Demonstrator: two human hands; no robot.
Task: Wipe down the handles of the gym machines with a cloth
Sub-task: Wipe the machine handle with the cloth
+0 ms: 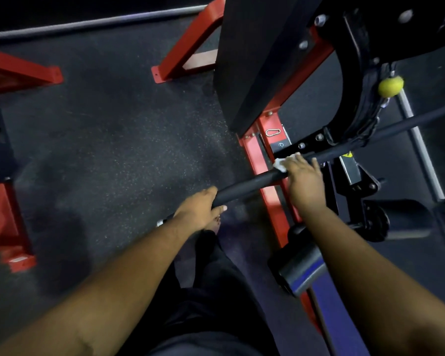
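Above a dark speckled gym floor (pixel 108 140), both bare forearms reach forward and down from the lower edge of the head view to a long black pull-down bar (pixel 252 182) that runs diagonally from lower left to upper right. The left hand (pixel 199 210) lies near the bar's left end, its fingers curled round the black grip from above and the thumb extended beneath it, so that it holds the bar; a short chrome end cap (pixel 160 223) shows just beyond the wrist. The right hand (pixel 302 176) lies further along the same bar, well apart from the left, knuckles up and fingers bent over the shaft, pressing a white cloth (pixel 280 164) against it. The cloth is bunched under the palm and fingers and protrudes at the hand's left side, touching the bar; how much of it wraps beneath the shaft cannot be told. To the right of this hand the bar passes under a black chain (pixel 370 124) that hangs from a yellow ball stop (pixel 390 86). Behind the bar stand the machine's red steel frame (pixel 257 160) and a black upright pad (pixel 262 60). A silver carabiner (pixel 272 132) lies on the frame. A black foam roller (pixel 299 272) sits below the right forearm, near the person's dark trousers (pixel 211 291)
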